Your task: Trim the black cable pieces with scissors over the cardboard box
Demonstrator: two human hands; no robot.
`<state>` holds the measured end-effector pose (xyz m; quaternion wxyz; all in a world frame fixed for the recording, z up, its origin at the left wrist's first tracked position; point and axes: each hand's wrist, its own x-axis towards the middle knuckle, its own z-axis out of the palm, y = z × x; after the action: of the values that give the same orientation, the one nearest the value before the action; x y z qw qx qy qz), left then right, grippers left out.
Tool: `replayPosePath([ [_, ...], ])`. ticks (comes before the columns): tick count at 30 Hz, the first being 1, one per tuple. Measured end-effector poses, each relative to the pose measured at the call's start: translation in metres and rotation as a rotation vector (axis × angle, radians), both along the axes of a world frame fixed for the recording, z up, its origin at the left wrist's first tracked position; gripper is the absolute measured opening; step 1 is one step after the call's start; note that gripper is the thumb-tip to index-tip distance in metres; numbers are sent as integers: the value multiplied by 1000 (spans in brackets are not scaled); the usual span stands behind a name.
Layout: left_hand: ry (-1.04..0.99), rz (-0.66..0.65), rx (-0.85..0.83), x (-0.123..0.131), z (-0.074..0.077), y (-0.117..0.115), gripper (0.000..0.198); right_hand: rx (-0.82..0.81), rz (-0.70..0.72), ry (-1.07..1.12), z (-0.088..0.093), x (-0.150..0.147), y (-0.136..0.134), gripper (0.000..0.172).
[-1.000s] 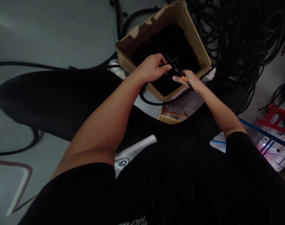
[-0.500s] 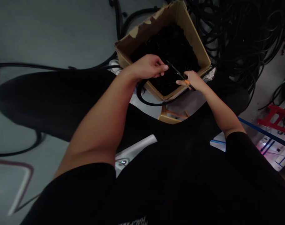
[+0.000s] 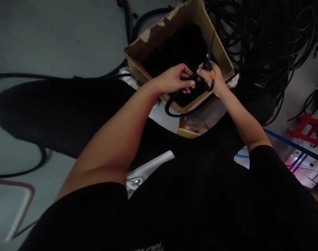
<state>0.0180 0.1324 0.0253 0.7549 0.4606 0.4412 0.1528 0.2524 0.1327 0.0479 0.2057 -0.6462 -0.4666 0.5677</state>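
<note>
Over the cardboard box (image 3: 138, 65), my left hand (image 3: 178, 79) is closed on a thick black hose (image 3: 169, 107). The hose loops down over the box's near edge. My right hand (image 3: 217, 79) is closed around a pair of scissors (image 3: 211, 74) with black and orange handles, their blades pointing up toward the box's far right wall. The right thumb and forefinger also meet the hose beside my left fingers. Dark shadow hides exactly where the hose ends. Small black pieces (image 3: 183, 40), hard to make out singly, fill the box below.
A large tangle of black hoses (image 3: 260, 42) lies right of the box. More hose (image 3: 57, 76) runs across the floor at left. A wooden stool or frame (image 3: 187, 132) shows under the box, and a red plastic object (image 3: 305, 129) stands at right.
My left hand, pinching near the scissor tips before, now grips the hose and has moved slightly right. The scissors have swung from pointing left to pointing up, and my right fingers have reached the hose.
</note>
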Motion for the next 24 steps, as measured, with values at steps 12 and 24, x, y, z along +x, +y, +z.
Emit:
replayPosePath([
  [12, 81, 106, 164, -27, 7, 6, 55, -204, 265, 8, -6, 14, -21, 53],
  [24, 79, 25, 202, -15, 1, 1, 57, -177, 311, 15, -22, 18, -21, 72],
])
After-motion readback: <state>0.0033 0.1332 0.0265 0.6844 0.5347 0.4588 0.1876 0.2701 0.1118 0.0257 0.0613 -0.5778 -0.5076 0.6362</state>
